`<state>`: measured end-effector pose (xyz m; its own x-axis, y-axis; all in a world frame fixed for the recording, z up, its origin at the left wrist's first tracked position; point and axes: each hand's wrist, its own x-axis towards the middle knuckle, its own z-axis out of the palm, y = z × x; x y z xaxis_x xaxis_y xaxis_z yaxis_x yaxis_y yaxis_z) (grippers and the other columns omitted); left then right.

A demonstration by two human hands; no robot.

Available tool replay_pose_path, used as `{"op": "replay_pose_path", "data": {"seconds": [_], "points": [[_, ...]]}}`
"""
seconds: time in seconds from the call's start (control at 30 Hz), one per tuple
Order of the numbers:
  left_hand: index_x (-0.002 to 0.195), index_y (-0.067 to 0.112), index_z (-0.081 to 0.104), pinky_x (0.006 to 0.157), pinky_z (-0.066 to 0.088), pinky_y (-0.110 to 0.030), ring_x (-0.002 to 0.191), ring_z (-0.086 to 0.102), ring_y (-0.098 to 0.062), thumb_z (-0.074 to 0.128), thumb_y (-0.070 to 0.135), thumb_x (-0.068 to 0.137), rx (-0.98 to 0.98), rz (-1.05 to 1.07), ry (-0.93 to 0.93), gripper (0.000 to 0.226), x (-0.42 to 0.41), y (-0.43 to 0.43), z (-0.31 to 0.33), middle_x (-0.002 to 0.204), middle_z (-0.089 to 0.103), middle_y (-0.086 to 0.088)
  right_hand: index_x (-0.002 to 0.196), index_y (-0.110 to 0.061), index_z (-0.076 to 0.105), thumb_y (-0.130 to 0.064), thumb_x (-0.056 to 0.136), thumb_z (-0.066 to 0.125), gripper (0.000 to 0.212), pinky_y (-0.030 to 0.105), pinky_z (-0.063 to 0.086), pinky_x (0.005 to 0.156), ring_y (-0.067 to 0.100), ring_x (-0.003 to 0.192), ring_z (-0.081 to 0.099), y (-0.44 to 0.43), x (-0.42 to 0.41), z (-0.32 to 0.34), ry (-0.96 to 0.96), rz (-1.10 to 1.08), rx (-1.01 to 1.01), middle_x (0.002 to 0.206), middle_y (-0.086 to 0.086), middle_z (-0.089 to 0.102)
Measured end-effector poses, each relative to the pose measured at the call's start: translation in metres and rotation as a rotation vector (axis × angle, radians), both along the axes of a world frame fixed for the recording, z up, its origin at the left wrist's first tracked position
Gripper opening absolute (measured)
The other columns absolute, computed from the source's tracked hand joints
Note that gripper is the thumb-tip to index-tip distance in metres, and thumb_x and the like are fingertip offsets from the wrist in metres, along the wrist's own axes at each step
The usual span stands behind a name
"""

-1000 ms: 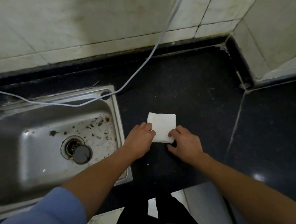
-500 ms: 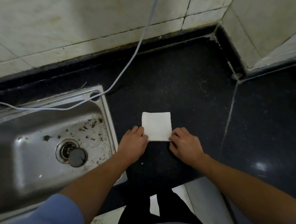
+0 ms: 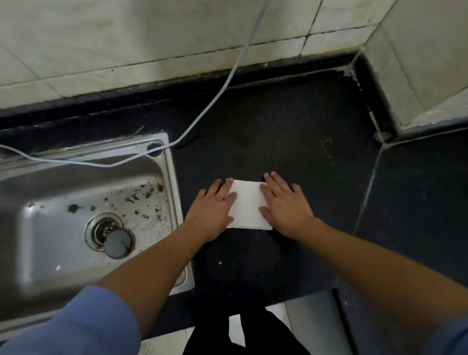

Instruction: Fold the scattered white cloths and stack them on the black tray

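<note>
1. A white cloth (image 3: pixel 248 205) lies flat on the black counter (image 3: pixel 289 131), about midway between the counter's back edge and its front edge, just right of the sink (image 3: pixel 172 188).
2. The cloth shows as a small rectangle. Its near edge looks thick, as if folded, though the layers cannot be counted from this view.
3. The left hand (image 3: pixel 212 207) lies palm down with straight fingers. Its fingertips and thumb rest on the cloth's left edge, gripping nothing.
4. The right hand (image 3: pixel 286 204) is likewise flat and spread. It covers the cloth's right edge, with the thumb laid on the cloth near its front right corner and nothing pinched.
5. The steel sink is set into the counter's left part. Brown scraps are scattered over its basin, and a dark plug (image 3: pixel 118 242) sits at the drain.
6. A pale cable (image 3: pixel 215 100) runs down the tiled wall (image 3: pixel 128 21), touches the counter at the sink's back right corner and crosses the sink's back rim to the left.
7. Both forearms are bare, with blue sleeves (image 3: pixel 81 326) pushed up toward the elbows.
</note>
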<state>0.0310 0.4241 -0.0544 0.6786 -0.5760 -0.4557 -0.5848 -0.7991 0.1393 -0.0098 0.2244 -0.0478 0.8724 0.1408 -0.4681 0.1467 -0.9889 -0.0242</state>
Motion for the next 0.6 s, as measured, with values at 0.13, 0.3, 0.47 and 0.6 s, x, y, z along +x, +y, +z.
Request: {"op": "replay_pose_path", "data": {"seconds": [0.13,0.3,0.47,0.6], "points": [[0.144,0.018,0.034,0.111,0.026,-0.042,0.142,0.019,-0.027,0.053,0.031,0.093,-0.173,0.117,-0.069,0.057,-0.008,0.016,0.004,0.158,0.014,-0.007,0.148,-0.018,0.027,-0.051,0.091,0.051,0.069,0.045,0.032,0.106,0.026,0.138,0.028,0.017,0.031,0.005,-0.089,0.028,0.08,0.152,0.008,0.03],[0.133,0.016,0.05,0.106,0.037,-0.043,0.134,0.034,-0.028,0.06,0.029,0.089,-0.204,0.271,-0.099,0.047,-0.025,0.055,0.005,0.151,0.032,-0.008,0.131,-0.019,0.043,-0.051,0.079,0.068,0.065,0.039,0.042,0.085,0.027,0.108,0.056,0.031,0.057,-0.004,0.131,-0.059,0.119,0.12,0.006,0.058],[0.126,0.015,0.056,0.102,0.037,-0.042,0.129,0.039,-0.029,0.062,0.024,0.088,-0.208,0.322,-0.106,0.04,-0.032,0.082,0.01,0.146,0.039,-0.009,0.111,-0.02,0.06,-0.034,0.077,0.071,0.038,0.031,0.042,0.068,0.021,0.088,0.056,0.037,0.061,0.005,0.314,-0.173,0.221,0.101,0.002,0.06],[0.117,0.012,0.061,0.096,0.04,-0.04,0.119,0.049,-0.029,0.064,0.02,0.085,-0.232,0.288,-0.152,0.033,-0.02,0.093,0.02,0.132,0.052,-0.009,0.089,-0.022,0.056,-0.03,0.075,0.07,0.021,0.03,0.039,0.062,0.019,0.082,0.055,0.036,0.044,0.017,0.246,-0.21,0.343,0.088,-0.003,0.056]]}}
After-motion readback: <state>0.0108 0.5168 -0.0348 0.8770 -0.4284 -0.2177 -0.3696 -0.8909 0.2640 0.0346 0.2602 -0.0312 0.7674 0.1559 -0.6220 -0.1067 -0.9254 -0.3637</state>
